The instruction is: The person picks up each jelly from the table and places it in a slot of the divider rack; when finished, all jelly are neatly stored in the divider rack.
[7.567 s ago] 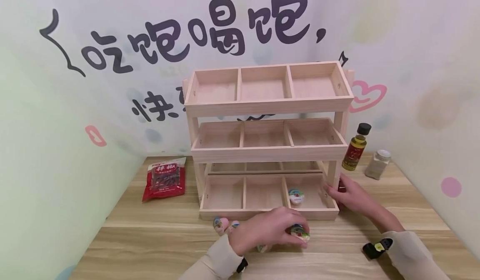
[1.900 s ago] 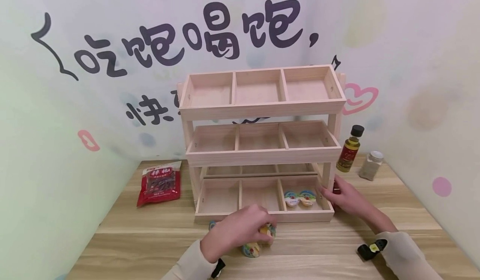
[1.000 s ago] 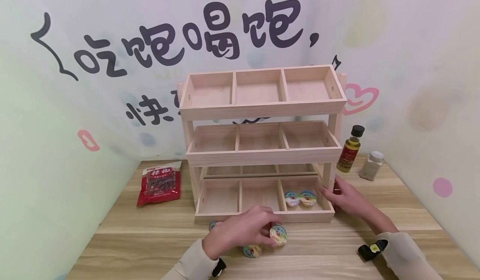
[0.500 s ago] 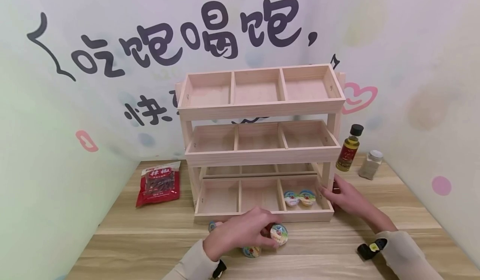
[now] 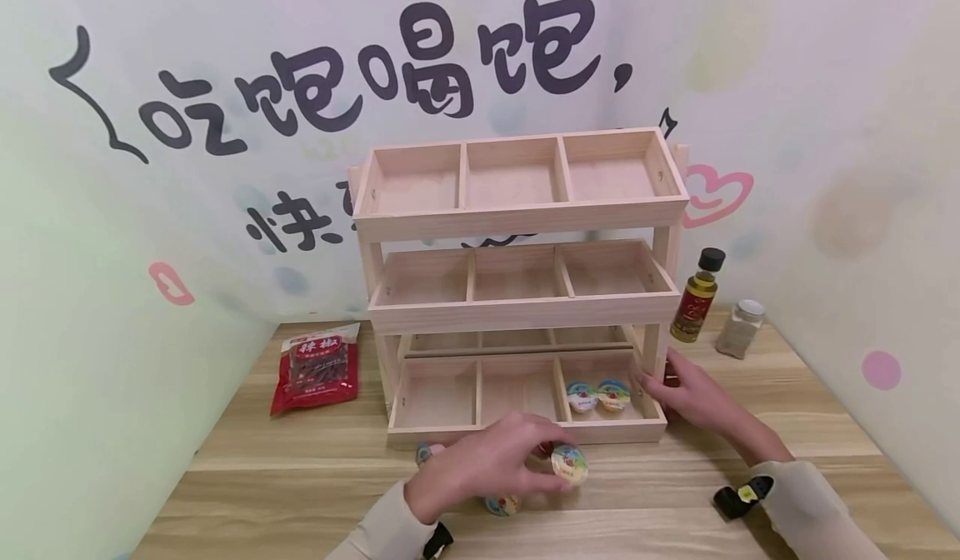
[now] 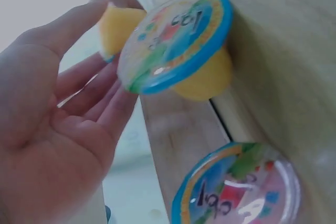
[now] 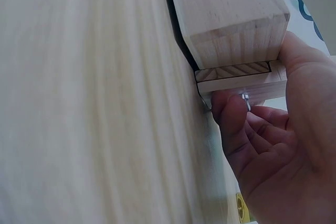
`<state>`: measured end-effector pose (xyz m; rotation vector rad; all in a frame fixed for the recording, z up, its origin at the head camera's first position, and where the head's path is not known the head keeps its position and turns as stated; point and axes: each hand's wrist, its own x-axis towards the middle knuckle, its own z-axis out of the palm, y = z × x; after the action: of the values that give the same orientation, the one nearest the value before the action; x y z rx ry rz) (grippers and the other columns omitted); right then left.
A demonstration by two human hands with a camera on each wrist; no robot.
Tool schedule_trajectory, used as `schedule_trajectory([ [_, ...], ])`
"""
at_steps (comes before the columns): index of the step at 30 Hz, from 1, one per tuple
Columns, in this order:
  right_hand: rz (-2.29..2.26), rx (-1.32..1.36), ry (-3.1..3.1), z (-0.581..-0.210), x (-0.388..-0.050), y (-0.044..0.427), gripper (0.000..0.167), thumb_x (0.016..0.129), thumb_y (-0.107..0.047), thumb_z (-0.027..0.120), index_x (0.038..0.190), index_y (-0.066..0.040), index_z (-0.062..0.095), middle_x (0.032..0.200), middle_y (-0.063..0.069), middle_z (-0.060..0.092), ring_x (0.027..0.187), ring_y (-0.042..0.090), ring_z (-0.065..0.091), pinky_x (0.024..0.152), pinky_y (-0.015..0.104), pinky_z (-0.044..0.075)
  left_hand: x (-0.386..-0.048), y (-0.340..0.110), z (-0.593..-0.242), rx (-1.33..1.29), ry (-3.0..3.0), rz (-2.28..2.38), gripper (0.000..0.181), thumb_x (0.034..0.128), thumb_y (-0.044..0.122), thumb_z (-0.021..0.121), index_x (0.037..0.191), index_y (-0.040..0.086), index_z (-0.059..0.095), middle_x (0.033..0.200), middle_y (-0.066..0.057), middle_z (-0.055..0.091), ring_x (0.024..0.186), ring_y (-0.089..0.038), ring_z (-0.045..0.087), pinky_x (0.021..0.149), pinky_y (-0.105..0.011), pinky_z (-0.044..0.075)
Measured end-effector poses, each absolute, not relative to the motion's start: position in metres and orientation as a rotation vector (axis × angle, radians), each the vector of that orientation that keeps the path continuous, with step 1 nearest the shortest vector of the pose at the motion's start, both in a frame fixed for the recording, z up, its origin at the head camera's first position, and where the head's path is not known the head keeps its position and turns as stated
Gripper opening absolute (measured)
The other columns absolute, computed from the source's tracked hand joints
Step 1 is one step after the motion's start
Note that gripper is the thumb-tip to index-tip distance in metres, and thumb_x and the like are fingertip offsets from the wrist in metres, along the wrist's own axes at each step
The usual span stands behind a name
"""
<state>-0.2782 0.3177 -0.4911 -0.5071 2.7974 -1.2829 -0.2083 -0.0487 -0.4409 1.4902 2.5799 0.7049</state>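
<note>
The left hand [image 5: 498,464] pinches a small jelly cup [image 5: 570,464] with a printed lid, just in front of the bottom tray of a three-tier wooden shelf [image 5: 525,314]. In the left wrist view its yellow body [image 6: 118,27] shows between thumb and fingers. Two more cups, one yellow [image 6: 205,80] and one with a pinkish lid [image 6: 236,190], are nearer that camera. Two cups [image 5: 581,397] [image 5: 613,395] sit side by side in the bottom right compartment. The right hand [image 5: 697,393] grips the shelf's lower right end, fingers beside a metal screw [image 7: 245,101].
A red chili packet [image 5: 317,368] lies left of the shelf. To its right stand an oil bottle [image 5: 697,295] and a white-lidded jar [image 5: 740,328]. Another cup [image 5: 502,505] is partly under the left hand; one more [image 5: 424,452] shows behind it.
Since the earliest frame, a second cup has come into the bottom right compartment. Over the last second the left hand's pinched cup has shifted slightly right. The right hand keeps its hold on the shelf.
</note>
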Motion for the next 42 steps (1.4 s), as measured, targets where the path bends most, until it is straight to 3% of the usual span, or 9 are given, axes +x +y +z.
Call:
schedule_trajectory([
  [6,-1.283,-0.507,2.796,-0.489,-0.278,0.318,0.081,0.109,-0.032,0.067,0.17,-0.003,0.023,0.151,0.031,0.056,0.124,0.041,0.067,0.095,0.055,0.062,-0.218,-0.053,-0.436,1.396,2.594,0.915,0.046,0.0993,0.032,0.082,0.138,0.011,0.071,0.124,0.002,0.078,0.103,0.003,0.07,0.089,-0.012,0.057],
  [15,-1.274,-0.504,2.797,-0.49,-0.279,0.32,0.08,0.109,-0.034,0.066,0.17,-0.003,0.024,0.15,0.031,0.057,0.122,0.038,0.067,0.093,0.051,0.062,-0.233,-0.059,-0.439,1.014,2.701,1.175,0.046,0.1003,0.03,0.081,0.14,0.009,0.069,0.128,-0.005,0.077,0.106,-0.009,0.075,0.091,-0.022,0.062],
  [21,-1.273,-0.487,2.796,-0.493,-0.279,0.322,0.079,0.109,-0.036,0.065,0.169,-0.002,0.026,0.151,0.031,0.056,0.123,0.039,0.067,0.094,0.054,0.063,-0.24,-0.056,-0.442,0.934,2.735,1.202,0.045,0.0984,0.025,0.083,0.136,0.005,0.07,0.122,-0.01,0.078,0.101,-0.017,0.078,0.086,-0.021,0.062],
  [32,-1.269,-0.458,2.799,-0.495,-0.277,0.324,0.081,0.109,-0.037,0.065,0.17,-0.005,0.023,0.156,0.032,0.051,0.126,0.043,0.065,0.096,0.06,0.062,-0.262,-0.043,-0.441,0.869,2.719,1.043,0.039,0.095,0.023,0.086,0.125,0.003,0.072,0.107,-0.007,0.078,0.091,-0.01,0.072,0.078,-0.02,0.058],
  [42,-1.289,-0.493,2.784,-0.496,-0.281,0.322,0.08,0.109,-0.035,0.066,0.17,-0.006,0.024,0.152,0.03,0.055,0.122,0.038,0.066,0.092,0.052,0.063,-0.268,-0.039,-0.443,0.802,2.712,0.964,0.036,0.0944,0.028,0.087,0.12,0.006,0.075,0.111,-0.005,0.08,0.092,-0.008,0.07,0.081,-0.023,0.058],
])
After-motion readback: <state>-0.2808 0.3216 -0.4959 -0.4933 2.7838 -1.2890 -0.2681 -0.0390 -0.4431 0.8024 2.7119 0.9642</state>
